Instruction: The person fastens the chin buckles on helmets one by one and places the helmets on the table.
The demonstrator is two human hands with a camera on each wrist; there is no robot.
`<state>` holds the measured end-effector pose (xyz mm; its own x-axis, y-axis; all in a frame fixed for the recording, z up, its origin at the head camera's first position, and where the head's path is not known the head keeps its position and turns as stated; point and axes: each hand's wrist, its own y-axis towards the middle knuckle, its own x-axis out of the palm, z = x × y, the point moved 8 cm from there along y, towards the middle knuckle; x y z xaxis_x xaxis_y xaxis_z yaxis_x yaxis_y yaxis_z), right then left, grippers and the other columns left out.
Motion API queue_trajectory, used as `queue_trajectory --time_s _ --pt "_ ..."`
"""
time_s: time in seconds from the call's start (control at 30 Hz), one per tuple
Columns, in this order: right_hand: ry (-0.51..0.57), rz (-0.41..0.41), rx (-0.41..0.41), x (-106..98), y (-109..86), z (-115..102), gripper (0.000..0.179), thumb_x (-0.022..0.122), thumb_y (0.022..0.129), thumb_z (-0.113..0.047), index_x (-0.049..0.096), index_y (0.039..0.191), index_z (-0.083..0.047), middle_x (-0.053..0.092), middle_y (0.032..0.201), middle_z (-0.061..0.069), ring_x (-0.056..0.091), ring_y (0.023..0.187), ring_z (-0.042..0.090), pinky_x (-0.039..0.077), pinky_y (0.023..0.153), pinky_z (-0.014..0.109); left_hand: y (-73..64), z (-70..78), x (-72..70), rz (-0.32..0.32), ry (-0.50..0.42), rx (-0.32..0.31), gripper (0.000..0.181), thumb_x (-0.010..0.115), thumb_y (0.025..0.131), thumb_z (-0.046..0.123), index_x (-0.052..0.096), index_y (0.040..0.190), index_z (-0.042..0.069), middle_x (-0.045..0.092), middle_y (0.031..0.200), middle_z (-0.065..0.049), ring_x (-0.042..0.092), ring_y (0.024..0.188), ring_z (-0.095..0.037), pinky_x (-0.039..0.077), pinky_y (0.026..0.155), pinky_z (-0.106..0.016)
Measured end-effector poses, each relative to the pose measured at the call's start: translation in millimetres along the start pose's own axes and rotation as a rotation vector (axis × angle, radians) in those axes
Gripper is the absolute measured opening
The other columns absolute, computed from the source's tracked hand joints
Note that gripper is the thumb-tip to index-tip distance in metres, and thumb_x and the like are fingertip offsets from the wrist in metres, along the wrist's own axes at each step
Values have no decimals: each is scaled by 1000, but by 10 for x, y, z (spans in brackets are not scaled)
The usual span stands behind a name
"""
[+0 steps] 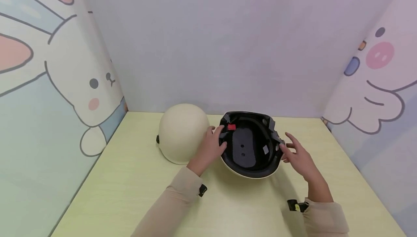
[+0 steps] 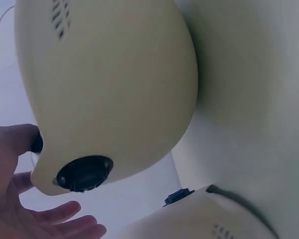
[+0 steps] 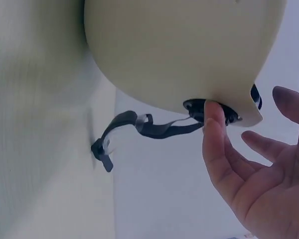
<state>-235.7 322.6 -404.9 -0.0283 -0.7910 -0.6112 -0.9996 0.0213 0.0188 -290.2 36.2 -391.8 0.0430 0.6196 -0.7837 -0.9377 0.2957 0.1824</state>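
Note:
A cream helmet is turned crown down, its black padded inside facing up and tilted toward me. My left hand holds its left rim with thumb and a finger, whose tips go behind the edge in the left wrist view; the other fingers stick out apart. At the right rim is my right hand, fingers spread. One fingertip touches the round black fitting on the helmet's side, while the thumb stands off the shell. A black chin strap hangs from that side down to the table.
A second cream helmet sits dome up to the left, close beside my left hand. Both are on a pale wood table. Behind rises a plain pale backdrop, with cartoon animal panels at both sides.

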Motion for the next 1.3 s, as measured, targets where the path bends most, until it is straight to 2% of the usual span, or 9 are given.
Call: queue_trajectory --time_s 0.1,0.2,0.27,0.37,0.5,0.6,0.8,1.03,1.3 --pt "72 26 -40 -122 76 45 61 42 106 -33 23 152 3 47 127 38 66 78 15 54 71 29 67 55 -40 -15 98 32 59 66 95 25 42 148 17 38 142 -22 45 122 -38 45 92 -46" --pt "68 35 -69 -202 168 131 55 40 107 -27 29 147 8 51 123 38 66 79 8 53 69 24 128 109 -44 -39 172 74 60 66 94 25 43 149 18 42 139 -21 46 120 -36 44 93 -43" --pt "35 30 -63 -229 228 210 55 42 106 -27 31 147 7 51 125 37 67 82 12 54 71 26 168 147 -45 -44 205 107 60 67 94 24 44 148 17 47 134 -20 49 116 -33 45 92 -41" --pt "-22 25 -44 -232 305 319 55 48 105 -25 33 148 4 53 126 34 67 90 22 54 76 37 223 179 -36 -61 245 139 60 67 94 23 43 148 14 52 126 -19 53 108 -31 46 87 -40" --pt "-66 16 -20 -185 390 430 54 53 102 -20 35 147 4 54 126 31 64 100 34 52 80 46 273 151 -11 -93 288 127 59 66 95 23 43 148 14 56 119 -18 55 99 -29 48 81 -39" --pt "-88 11 -12 -151 438 488 53 55 101 -16 36 146 5 55 126 30 60 105 40 52 79 43 294 120 -1 -85 329 119 58 65 95 26 44 148 14 57 113 -15 55 94 -28 47 78 -38" --pt "-128 -1 -4 -120 521 552 54 57 100 -15 36 145 6 54 127 31 54 113 46 51 81 47 287 130 -28 -28 346 141 47 62 98 29 53 141 14 60 105 -12 57 90 -28 48 75 -38" --pt "-210 -13 -29 -37 752 620 52 61 94 -8 42 139 8 53 126 33 55 112 47 48 85 52 262 170 -92 65 339 174 32 65 96 29 64 124 13 62 94 -9 59 82 -26 47 72 -39" --pt "-263 -50 -31 34 909 692 48 57 92 -6 46 137 8 53 124 34 53 112 49 46 86 55 260 170 -87 64 336 160 32 65 96 31 64 122 13 63 93 -9 61 82 -27 46 72 -40"
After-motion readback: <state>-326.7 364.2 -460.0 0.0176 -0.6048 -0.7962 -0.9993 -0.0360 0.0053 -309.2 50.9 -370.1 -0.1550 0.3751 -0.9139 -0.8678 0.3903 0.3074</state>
